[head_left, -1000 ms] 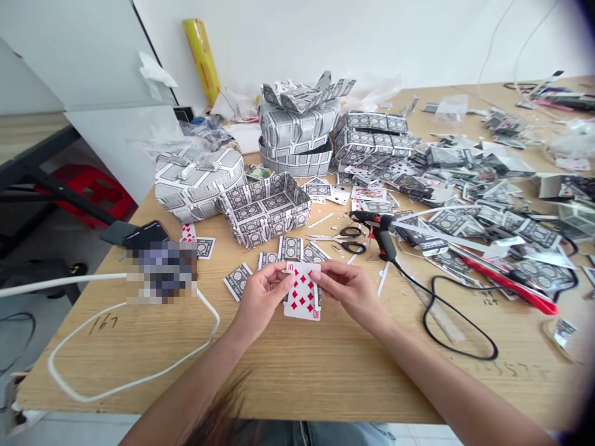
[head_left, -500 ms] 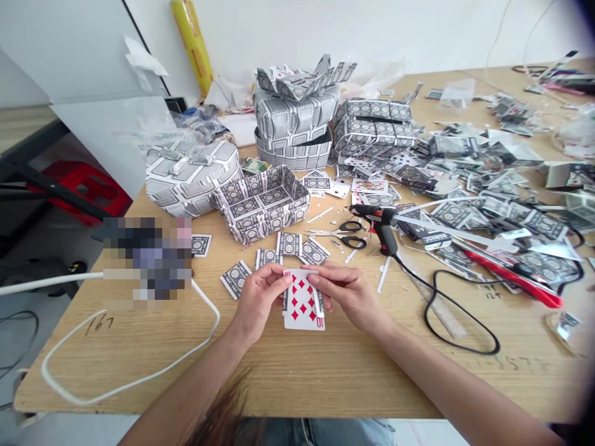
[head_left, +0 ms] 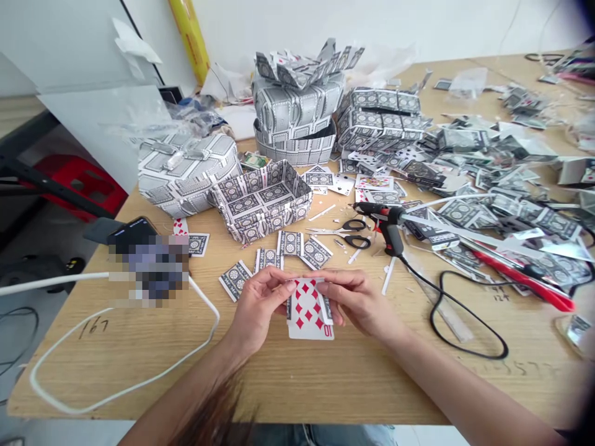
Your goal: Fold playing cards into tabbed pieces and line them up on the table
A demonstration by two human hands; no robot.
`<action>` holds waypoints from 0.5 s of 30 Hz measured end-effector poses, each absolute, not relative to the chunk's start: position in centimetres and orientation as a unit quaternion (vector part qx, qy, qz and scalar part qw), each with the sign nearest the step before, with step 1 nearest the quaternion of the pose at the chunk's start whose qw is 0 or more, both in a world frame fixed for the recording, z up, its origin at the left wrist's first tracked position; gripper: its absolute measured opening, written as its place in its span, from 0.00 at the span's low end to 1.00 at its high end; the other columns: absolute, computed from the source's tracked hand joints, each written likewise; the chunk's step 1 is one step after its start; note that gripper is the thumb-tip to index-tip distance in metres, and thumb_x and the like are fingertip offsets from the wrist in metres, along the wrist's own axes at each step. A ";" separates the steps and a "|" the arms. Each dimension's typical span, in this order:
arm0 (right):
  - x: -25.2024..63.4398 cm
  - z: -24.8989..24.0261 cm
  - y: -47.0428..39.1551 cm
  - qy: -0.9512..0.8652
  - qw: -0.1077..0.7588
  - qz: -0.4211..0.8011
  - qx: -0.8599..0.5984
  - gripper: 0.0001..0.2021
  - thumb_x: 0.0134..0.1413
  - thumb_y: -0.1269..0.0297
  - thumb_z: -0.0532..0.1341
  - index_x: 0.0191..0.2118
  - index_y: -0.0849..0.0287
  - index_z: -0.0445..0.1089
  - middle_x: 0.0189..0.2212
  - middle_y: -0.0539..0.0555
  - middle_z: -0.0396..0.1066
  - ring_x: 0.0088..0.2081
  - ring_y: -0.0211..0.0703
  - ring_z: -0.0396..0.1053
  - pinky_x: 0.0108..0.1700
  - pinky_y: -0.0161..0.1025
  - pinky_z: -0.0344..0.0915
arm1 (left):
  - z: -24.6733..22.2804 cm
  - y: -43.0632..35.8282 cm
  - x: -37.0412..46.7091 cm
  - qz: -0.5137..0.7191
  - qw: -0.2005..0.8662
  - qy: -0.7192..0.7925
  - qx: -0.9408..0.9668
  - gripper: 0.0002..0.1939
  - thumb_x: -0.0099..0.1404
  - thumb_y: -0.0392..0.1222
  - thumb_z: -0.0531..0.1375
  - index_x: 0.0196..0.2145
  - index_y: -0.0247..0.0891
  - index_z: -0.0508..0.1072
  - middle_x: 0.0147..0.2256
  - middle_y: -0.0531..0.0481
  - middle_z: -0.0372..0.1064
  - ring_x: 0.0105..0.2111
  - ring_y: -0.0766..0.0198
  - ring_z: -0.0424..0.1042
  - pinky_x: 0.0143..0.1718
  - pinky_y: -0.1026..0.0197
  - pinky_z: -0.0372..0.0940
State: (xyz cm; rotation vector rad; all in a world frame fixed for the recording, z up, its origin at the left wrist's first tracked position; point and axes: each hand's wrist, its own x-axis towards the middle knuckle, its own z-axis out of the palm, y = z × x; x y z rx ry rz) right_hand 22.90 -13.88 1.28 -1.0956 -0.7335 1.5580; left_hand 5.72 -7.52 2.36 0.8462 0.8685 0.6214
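Both forearms reach in from the lower corners and angle toward each other over the desk [head_left: 297,384], so that the hands meet almost mirror-fashion in front of the body. Between them is the ten of diamonds [head_left: 307,310], face up toward the wearer, its lower end free and pointing back at them. The left hand [head_left: 259,303] pinches its upper left side, thumb laid on the face, index finger stretched along the top edge, the other fingers bent behind. The right hand [head_left: 356,300] closes the same way on the upper right side, thumb pressed near the corner and index finger reaching inward, the two index fingertips close together. A dark patterned strip shows along each long side of the card. Just beyond the hands lie patterned cards [head_left: 290,243], with scissors [head_left: 341,233] and a glue gun [head_left: 389,228] farther right.
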 end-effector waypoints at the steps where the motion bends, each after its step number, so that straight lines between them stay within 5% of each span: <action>1: 22.8 1.3 -13.8 -0.289 0.530 0.651 -0.460 0.14 0.49 0.59 0.67 0.41 0.58 0.79 0.14 0.48 0.68 0.13 0.30 0.60 0.16 0.28 0.57 | 2.4 -7.5 5.8 0.285 0.782 0.401 0.382 0.12 0.51 0.44 0.69 0.29 0.36 0.73 0.26 0.54 0.72 0.24 0.68 0.70 0.21 0.68 0.67; 7: 22.8 1.1 -13.8 -0.240 0.539 0.661 -0.463 0.13 0.48 0.61 0.67 0.41 0.58 0.79 0.10 0.46 0.65 0.11 0.29 0.57 0.15 0.28 0.55 | 2.6 -7.2 5.8 0.249 0.810 0.405 0.342 0.19 0.50 0.49 0.70 0.37 0.35 0.78 0.27 0.49 0.75 0.24 0.67 0.71 0.24 0.65 0.70; 15: 22.8 0.6 -13.9 -0.300 0.507 0.634 -0.501 0.19 0.50 0.54 0.66 0.46 0.60 0.76 0.19 0.50 0.71 0.14 0.32 0.63 0.14 0.29 0.57 | 2.0 -6.9 5.6 0.250 0.737 0.442 0.445 0.16 0.52 0.47 0.69 0.37 0.36 0.80 0.30 0.46 0.78 0.30 0.62 0.75 0.29 0.65 0.70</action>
